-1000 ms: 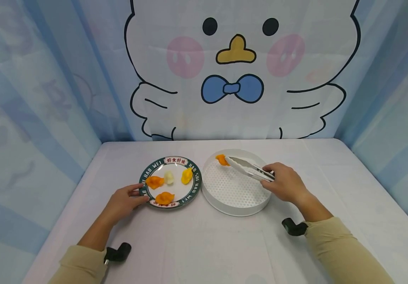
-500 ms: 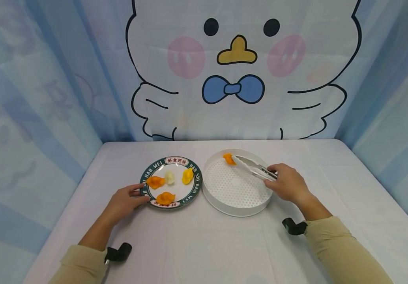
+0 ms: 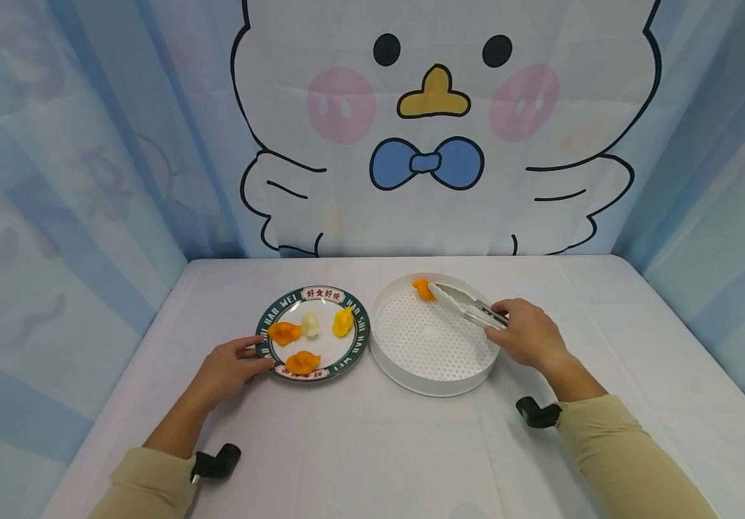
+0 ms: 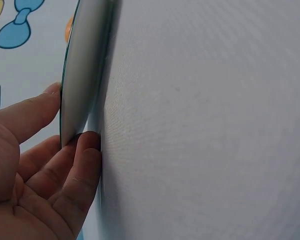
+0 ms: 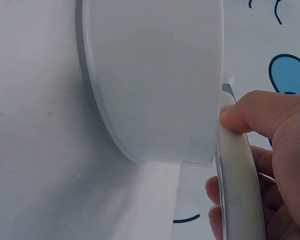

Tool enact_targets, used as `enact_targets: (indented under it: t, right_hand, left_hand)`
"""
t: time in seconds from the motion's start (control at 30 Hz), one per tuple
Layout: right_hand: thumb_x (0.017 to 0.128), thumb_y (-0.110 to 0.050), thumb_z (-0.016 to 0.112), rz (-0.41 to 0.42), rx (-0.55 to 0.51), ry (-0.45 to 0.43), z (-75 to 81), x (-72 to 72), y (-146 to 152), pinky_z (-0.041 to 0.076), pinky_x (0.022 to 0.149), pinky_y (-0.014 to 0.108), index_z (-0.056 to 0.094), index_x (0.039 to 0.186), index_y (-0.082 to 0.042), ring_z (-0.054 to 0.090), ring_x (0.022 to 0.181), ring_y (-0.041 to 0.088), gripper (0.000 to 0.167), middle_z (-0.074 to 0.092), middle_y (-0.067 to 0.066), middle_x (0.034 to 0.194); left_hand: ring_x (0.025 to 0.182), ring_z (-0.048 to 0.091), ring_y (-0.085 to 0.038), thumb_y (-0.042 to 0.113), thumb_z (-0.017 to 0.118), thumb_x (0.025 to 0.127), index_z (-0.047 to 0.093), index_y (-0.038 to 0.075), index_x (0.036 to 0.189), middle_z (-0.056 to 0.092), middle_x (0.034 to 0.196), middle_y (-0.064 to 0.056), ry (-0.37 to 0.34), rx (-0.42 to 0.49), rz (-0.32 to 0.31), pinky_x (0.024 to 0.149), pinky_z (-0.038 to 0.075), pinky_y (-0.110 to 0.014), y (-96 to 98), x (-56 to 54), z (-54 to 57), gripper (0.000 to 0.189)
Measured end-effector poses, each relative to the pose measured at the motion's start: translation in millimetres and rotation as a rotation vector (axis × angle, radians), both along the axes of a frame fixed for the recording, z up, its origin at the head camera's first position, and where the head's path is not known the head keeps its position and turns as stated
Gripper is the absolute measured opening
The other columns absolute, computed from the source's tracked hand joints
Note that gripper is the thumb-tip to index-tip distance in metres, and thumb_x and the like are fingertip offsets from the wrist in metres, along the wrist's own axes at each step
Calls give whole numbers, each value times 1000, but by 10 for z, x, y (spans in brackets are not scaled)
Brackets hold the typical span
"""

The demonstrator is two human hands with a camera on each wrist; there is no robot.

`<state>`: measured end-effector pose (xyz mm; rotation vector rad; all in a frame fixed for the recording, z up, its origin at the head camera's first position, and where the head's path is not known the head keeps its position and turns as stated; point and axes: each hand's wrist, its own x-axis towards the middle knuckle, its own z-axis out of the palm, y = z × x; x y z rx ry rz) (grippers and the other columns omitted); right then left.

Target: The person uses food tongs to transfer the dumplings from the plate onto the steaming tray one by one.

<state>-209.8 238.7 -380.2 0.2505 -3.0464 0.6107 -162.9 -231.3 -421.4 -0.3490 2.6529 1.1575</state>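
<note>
My left hand (image 3: 228, 371) pinches the left rim of a green-edged plate (image 3: 357, 353), thumb on top and fingers underneath, as the left wrist view shows. On the plate lie two orange dumplings (image 3: 302, 362), a yellow dumpling (image 3: 343, 322) and a pale one (image 3: 310, 325). My right hand (image 3: 531, 335) grips metal tongs with whitish tips (image 3: 470, 306) between thumb and fingers. The tongs reach over a round white steamer tray (image 3: 431, 388) with a perforated floor. Their tips are at an orange dumpling (image 3: 423, 289) near the tray's far side; whether they still squeeze it, I cannot tell.
Plate and tray stand side by side, almost touching, on a white-covered table (image 3: 372, 461). The tray's raised wall (image 5: 155, 85) is close to my right hand. A printed curtain (image 3: 424, 216) hangs behind the table's far edge.
The tongs and the orange dumpling at their tips have shifted slightly right within the steamer tray, mostly in the first half second. My left hand stays at the plate.
</note>
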Motion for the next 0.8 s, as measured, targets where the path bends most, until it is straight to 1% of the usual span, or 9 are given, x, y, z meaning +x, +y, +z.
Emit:
enact_targets:
  t: [0.3,0.5,0.8]
  right_hand:
    - [92,-24,64,-12,-6,-6,1,1,2,50,87,57,60,128,10,59,105,42,50,60,30,124]
    - [92,-25,64,-23,-17,4,41,20,-22,50,87,57,57,131,11,58,106,42,53,58,31,126]
    - [89,-29,69,14,-20,-2,117,81,-144,47,94,60,54,135,9,54,116,45,62,54,31,131]
  left_hand:
    - [118,54,-41,36,73,92,47,4,148,54,136,-28,-1,0,-2,99,48,-53,3,3,-3,69]
    - [119,53,-42,37,73,92,47,4,148,54,137,-28,-4,-6,-4,100,47,-54,0,0,-3,70]
    - [121,51,-42,37,73,92,47,4,148,54,137,-28,-17,-5,7,101,45,-55,12,13,16,70]
